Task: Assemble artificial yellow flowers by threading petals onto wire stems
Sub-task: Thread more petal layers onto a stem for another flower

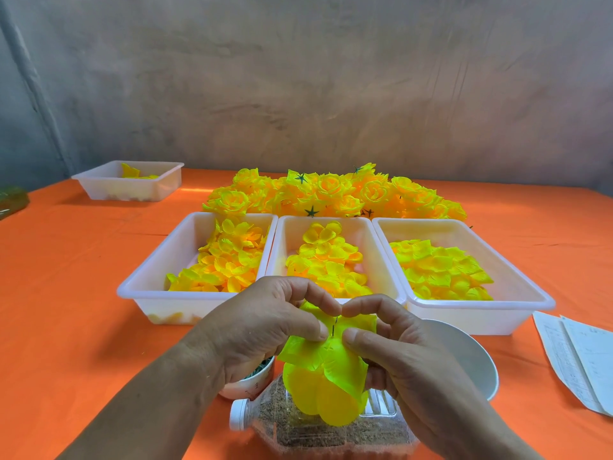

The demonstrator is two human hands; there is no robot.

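Note:
My left hand [265, 323] and my right hand [394, 346] meet at the front centre and pinch a stack of bright yellow petals [326, 380] between thumbs and forefingers. A thin dark wire stem [333, 326] pokes up through the petals between my fingertips. The lower petals hang down over a lying plastic bottle [318, 429]. Three white trays of loose yellow petals sit behind my hands: left tray [142, 287], middle tray [361, 234], right tray [517, 293]. A heap of finished yellow flowers [335, 194] lies beyond them.
A small bowl of dark green pieces [248, 383] sits under my left wrist. A white bowl [471, 356] stands behind my right hand. Papers [580, 356] lie at the right, a fourth white tray [132, 187] at the far left. An orange cloth [66, 310] covers the table.

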